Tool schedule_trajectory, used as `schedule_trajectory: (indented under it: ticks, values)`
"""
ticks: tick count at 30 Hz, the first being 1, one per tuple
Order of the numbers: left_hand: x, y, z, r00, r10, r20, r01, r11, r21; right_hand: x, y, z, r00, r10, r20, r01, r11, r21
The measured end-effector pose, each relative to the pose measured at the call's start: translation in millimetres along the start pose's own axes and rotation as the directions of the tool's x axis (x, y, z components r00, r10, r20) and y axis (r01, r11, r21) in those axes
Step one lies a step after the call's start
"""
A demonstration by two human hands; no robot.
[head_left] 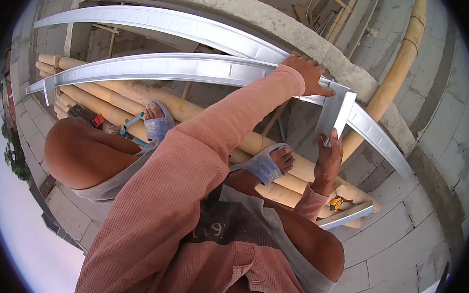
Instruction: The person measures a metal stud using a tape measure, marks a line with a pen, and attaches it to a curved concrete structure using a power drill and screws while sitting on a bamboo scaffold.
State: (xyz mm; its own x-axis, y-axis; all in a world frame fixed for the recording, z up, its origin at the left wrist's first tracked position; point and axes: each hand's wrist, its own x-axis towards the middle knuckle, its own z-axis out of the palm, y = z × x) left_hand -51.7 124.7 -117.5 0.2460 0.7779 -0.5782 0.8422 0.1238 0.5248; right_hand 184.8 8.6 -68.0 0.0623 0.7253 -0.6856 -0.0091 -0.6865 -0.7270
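My left hand point(305, 71) reaches across in a pink sleeve and grips the long silver metal channels point(200, 67) near their right part, its fingers over the upper one and its thumb by the top of a short channel piece point(336, 110). My right hand point(326, 166) holds the lower end of that short piece, which stands crosswise against the long channel. The two long channels run side by side, overlapping toward the right, and look bent by the lens.
I sit on bamboo poles point(102, 106), with sandaled feet on them. A tool with red parts point(97, 120), a yellow tape measure point(337, 203) and another metal channel point(347, 217) lie nearby. A concrete beam point(226, 5), an upright bamboo pole point(406, 49) and block surfaces point(388, 250) surround me.
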Motion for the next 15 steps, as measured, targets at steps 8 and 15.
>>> schedule_trajectory:
  ticks: [8, 15]
  values:
    - [8, 24, -8, 0.998, 0.055, -0.027, -0.052, 0.991, 0.120, -10, -24, 2, 1.000, 0.002, -0.018, -0.001, 0.997, 0.083]
    - [-2, 14, -8, 0.997, 0.065, -0.052, -0.058, 0.990, 0.130, -15, -19, 16, 1.000, 0.002, -0.005, -0.002, 0.998, 0.056]
